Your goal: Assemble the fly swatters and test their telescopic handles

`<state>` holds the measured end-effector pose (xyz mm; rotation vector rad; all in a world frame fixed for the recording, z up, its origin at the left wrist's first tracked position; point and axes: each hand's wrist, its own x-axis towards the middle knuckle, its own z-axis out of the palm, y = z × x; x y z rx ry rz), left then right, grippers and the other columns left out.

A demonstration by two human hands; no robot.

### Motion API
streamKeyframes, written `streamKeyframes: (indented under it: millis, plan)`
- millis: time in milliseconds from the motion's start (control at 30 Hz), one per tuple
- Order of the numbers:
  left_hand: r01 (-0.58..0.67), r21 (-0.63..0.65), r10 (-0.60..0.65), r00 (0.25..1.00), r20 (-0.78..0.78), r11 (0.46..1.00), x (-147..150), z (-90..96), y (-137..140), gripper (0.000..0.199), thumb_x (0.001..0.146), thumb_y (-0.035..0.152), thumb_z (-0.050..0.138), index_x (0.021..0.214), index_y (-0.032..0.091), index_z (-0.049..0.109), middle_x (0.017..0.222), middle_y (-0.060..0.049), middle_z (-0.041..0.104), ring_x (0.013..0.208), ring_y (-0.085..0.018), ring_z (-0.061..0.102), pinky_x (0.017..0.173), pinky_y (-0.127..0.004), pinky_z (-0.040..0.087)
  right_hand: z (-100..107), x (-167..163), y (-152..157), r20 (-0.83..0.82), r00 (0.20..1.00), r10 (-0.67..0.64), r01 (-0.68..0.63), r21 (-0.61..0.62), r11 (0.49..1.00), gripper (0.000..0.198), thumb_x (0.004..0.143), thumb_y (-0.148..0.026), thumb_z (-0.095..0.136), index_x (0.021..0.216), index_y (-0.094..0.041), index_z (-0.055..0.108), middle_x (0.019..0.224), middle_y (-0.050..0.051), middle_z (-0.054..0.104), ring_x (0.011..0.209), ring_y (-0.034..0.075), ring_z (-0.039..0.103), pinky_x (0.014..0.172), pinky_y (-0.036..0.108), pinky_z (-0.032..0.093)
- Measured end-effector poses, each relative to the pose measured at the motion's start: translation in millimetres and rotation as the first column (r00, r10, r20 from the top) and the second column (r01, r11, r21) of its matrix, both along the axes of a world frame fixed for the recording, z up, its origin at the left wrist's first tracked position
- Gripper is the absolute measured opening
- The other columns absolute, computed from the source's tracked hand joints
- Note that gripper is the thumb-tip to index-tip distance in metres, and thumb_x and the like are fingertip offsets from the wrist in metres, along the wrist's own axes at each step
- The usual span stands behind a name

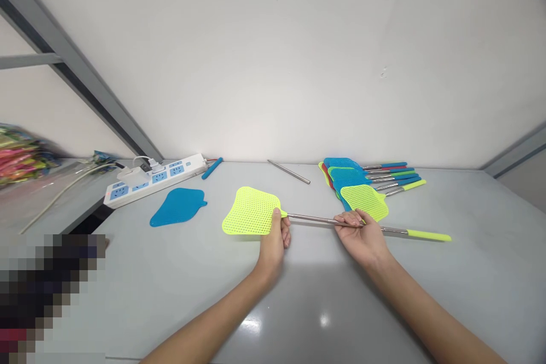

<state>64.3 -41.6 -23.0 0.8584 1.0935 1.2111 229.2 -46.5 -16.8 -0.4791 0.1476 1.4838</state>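
Note:
A yellow-green fly swatter (251, 211) with a metal rod and a yellow-green grip is held sideways above the table. My left hand (276, 236) pinches it where the mesh head meets the rod, thumb on top. Further along, my right hand (360, 233) has its fingers closed round the metal rod, palm turned up. The grip sticks out to the right of that hand. A loose blue swatter head (179, 206) lies flat to the left. Behind my right hand is a pile of finished-looking swatters (345, 176) in blue, green, red and yellow-green, their grips pointing right.
A white power strip (156, 180) with plugs and cables lies at the back left. Near it rests a blue grip (212, 168). A loose metal rod (289, 172) lies by the wall. Colourful plastic-wrapped packs (21, 156) sit at the far left.

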Motion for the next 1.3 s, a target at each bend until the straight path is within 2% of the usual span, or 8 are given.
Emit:
streamKeyframes:
  millis: [233, 600, 800, 1033, 1200, 1300]
  plan:
    - [0.014, 0.005, -0.014, 1.000, -0.013, 1.000, 0.6, -0.5, 0.5, 0.039, 0.076, 0.051, 0.034, 0.059, 0.016, 0.043, 0.044, 0.007, 0.023, 0.037, -0.004, 0.026, 0.040, -0.018, 0.024, 1.1, -0.3, 0.1, -0.047, 0.999, -0.009, 0.006, -0.059, 0.998, 0.027, 0.075, -0.010, 0.031, 0.054, -0.018, 0.016, 0.044, -0.008, 0.019, 0.037, 0.006, 0.029, 0.045, 0.022, 0.037]
    - [-0.001, -0.017, 0.001, 1.000, -0.008, 1.000, 1.6, 4.2, 1.3, 0.039, 0.075, 0.051, 0.035, 0.058, 0.017, 0.042, 0.043, 0.007, 0.025, 0.036, -0.004, 0.025, 0.038, -0.018, 0.023, 2.5, -0.9, -0.5, -0.061, 0.998, -0.021, 0.016, -0.084, 0.996, 0.027, 0.073, -0.009, 0.031, 0.055, -0.019, 0.014, 0.044, -0.008, 0.019, 0.037, 0.006, 0.028, 0.045, 0.022, 0.037]
    - [0.034, 0.000, -0.034, 0.998, -0.054, 0.999, 0.0, 2.4, 1.3, 0.040, 0.075, 0.052, 0.033, 0.059, 0.017, 0.043, 0.044, 0.007, 0.024, 0.037, -0.004, 0.025, 0.039, -0.018, 0.023, 0.3, 1.2, 1.6, -0.053, 0.998, -0.020, 0.015, -0.086, 0.996, 0.026, 0.073, -0.008, 0.031, 0.055, -0.019, 0.014, 0.044, -0.008, 0.018, 0.036, 0.006, 0.028, 0.044, 0.022, 0.036]
    - [0.101, 0.046, -0.100, 0.995, -0.028, 0.994, -1.4, -2.4, 5.1, 0.040, 0.075, 0.053, 0.033, 0.061, 0.017, 0.045, 0.044, 0.007, 0.025, 0.037, -0.005, 0.025, 0.039, -0.019, 0.023, -0.3, 4.9, 2.8, -0.079, 0.997, -0.022, 0.014, -0.098, 0.995, 0.027, 0.071, -0.006, 0.031, 0.055, -0.019, 0.013, 0.044, -0.008, 0.017, 0.037, 0.006, 0.026, 0.044, 0.022, 0.036]
    - [0.083, 0.035, -0.082, 0.996, -0.018, 0.996, -1.0, -1.4, 5.5, 0.039, 0.074, 0.052, 0.036, 0.060, 0.016, 0.045, 0.044, 0.007, 0.027, 0.036, -0.005, 0.026, 0.039, -0.019, 0.023, -1.4, 6.0, 3.4, -0.061, 0.998, -0.007, 0.001, -0.096, 0.995, 0.026, 0.071, -0.007, 0.030, 0.055, -0.018, 0.013, 0.044, -0.008, 0.018, 0.037, 0.006, 0.027, 0.046, 0.022, 0.037]
    - [0.093, 0.036, -0.095, 0.994, 0.053, 0.995, -1.8, 3.3, 4.8, 0.035, 0.071, 0.048, 0.043, 0.061, 0.016, 0.047, 0.045, 0.007, 0.031, 0.037, -0.004, 0.027, 0.038, -0.018, 0.024, -0.2, 5.7, 3.2, -0.017, 1.000, -0.007, 0.006, -0.057, 0.998, 0.027, 0.072, -0.007, 0.029, 0.054, -0.018, 0.013, 0.044, -0.008, 0.017, 0.036, 0.006, 0.026, 0.046, 0.022, 0.037]
